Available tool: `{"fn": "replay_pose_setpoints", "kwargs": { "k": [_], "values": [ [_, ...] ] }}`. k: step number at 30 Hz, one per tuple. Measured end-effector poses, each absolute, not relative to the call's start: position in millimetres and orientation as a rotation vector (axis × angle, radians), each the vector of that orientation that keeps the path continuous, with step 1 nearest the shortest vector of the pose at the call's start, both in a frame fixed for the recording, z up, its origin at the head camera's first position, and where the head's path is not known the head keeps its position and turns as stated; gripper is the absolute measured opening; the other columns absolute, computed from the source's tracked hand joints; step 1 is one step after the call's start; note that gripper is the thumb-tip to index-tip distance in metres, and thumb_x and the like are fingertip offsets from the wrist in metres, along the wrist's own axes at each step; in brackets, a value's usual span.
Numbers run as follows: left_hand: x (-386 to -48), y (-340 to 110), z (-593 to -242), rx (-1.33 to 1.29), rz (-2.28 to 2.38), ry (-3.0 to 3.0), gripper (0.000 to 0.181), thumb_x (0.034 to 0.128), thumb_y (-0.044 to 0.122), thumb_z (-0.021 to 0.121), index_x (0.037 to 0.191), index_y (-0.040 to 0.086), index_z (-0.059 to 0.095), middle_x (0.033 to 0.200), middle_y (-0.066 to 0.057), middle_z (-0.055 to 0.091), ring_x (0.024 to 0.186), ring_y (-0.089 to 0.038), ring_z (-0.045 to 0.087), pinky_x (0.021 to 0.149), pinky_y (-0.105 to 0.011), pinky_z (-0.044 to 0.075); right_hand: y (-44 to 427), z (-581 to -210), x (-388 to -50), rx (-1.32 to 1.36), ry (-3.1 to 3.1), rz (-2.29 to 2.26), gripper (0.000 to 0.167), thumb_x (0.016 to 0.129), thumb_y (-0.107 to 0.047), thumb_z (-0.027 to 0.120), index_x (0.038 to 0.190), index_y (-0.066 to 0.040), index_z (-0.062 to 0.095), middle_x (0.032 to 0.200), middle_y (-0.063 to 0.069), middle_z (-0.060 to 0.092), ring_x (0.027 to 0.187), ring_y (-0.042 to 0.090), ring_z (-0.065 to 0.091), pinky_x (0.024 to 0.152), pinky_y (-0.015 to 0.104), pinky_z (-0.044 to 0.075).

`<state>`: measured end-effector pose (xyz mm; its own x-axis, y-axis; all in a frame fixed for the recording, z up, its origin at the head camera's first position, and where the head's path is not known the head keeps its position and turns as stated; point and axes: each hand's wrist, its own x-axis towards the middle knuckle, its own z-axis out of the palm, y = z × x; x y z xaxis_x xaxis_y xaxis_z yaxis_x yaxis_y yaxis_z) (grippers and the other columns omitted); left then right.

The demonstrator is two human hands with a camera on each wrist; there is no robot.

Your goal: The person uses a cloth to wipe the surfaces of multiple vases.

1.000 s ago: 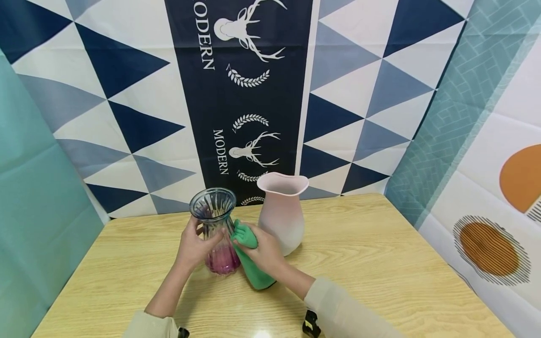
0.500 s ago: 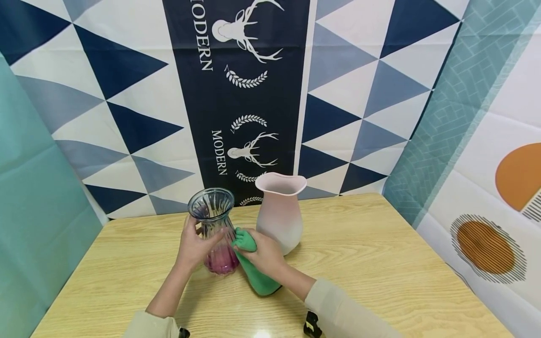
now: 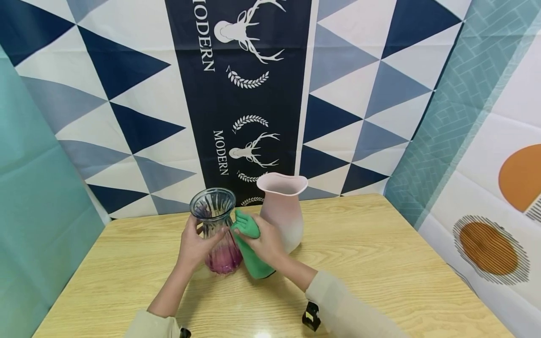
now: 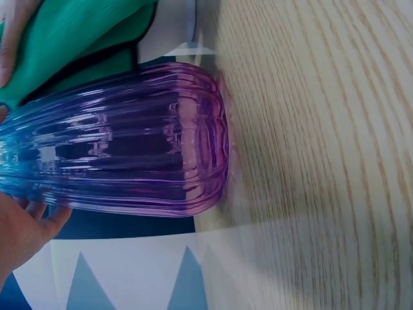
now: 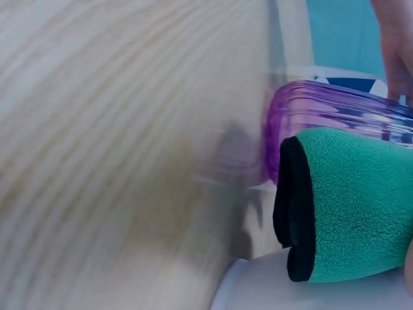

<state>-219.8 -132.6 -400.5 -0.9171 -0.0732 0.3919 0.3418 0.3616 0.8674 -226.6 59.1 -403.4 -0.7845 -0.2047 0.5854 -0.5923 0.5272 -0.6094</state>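
Two beige sleeves (image 3: 351,303) reach in from the near side. The right hand (image 3: 267,241) clutches a bunched green cloth (image 3: 255,262), its loose, black-edged end hanging down over the wooden table (image 3: 380,267). Just left of the cloth is a ribbed glass vase (image 3: 222,260), mouth up, blue at the rim and pink-purple below; the left hand (image 3: 197,245) curls its fingers round it under the rim. Its base seems to be on the wood, though contact is hard to confirm. Behind the right hand stands a pink-and-white vase (image 3: 283,218) with a wavy rim. Beyond, a patterned hanging (image 3: 249,103) shows triangles and white deer heads.
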Motion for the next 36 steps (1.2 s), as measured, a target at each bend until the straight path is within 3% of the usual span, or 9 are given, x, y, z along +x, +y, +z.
{"fn": "replay_pose_setpoints", "kwargs": {
  "k": [11, 36],
  "values": [
    [-219, -131, -403, -0.197, -1.589, -2.248, 0.076, 0.0757, 0.019, 0.078, 0.139, 0.01, 0.036, 0.133, -0.013, 0.05, 0.126, -0.032, 0.046, 0.105, -0.05, 0.037, 51, -389, -229, 0.66, -2.274, 1.076, 0.047, 0.084, -0.033, 0.069, 0.126, -0.017, 0.057, 0.112, 0.005, 0.068, 0.097, 0.017, 0.066, 0.08, 0.033, 0.054],
    [-218, -132, -403, -0.25, -1.603, -2.248, 0.07, 0.0795, 0.018, 0.074, 0.139, 0.011, 0.038, 0.136, -0.015, 0.047, 0.128, -0.034, 0.043, 0.106, -0.054, 0.035, 56, -402, -226, 0.681, -2.408, 1.076, 0.045, 0.083, -0.034, 0.07, 0.123, -0.016, 0.058, 0.106, 0.005, 0.07, 0.093, 0.019, 0.066, 0.078, 0.033, 0.054]
  ]
}}
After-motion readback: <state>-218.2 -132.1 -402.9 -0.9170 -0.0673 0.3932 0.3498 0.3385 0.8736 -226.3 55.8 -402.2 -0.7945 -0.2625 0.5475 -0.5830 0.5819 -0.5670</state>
